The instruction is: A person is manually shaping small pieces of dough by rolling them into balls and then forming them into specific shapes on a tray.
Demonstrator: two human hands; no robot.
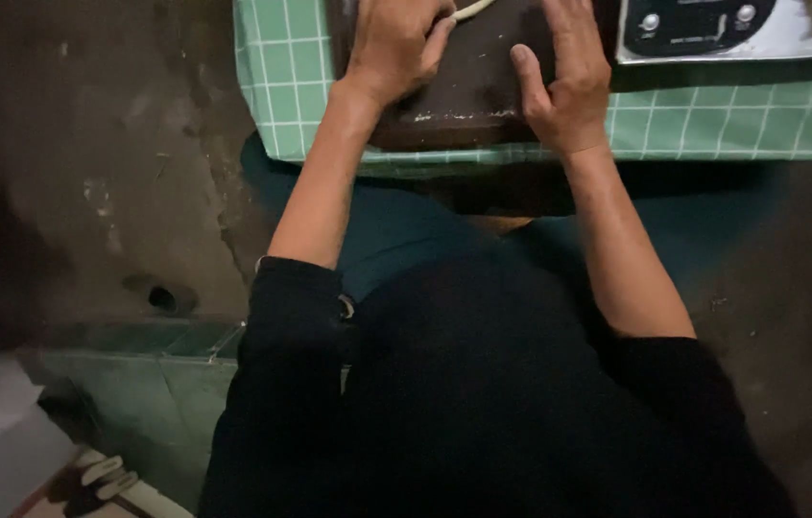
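The left hand [394,48] lies curled on a dark brown board [468,91], its fingers folded down over a thin pale strip [471,10] that curves out from under them toward the far edge of the view; the grip looks closed on that strip, though the fingertips hide the contact. The right hand [564,82] rests just beside it on the same board, palm down, fingers stretched flat and thumb spread out toward the left hand, holding nothing. The two hands sit near each other but do not touch.

The board lies on a bench [713,120] covered with a green cloth [281,77] marked in a white grid, which hangs a little over the near edge. To the right of the board, at the far right of the bench, stands a grey appliance [790,38] with a dark control panel [694,24] and two round knobs. Both forearms are bare, with black sleeves [296,317] pushed up to the elbows. On the left is a rough, dark, stained concrete wall [89,173], and in the near left corner a green ledge [137,374].
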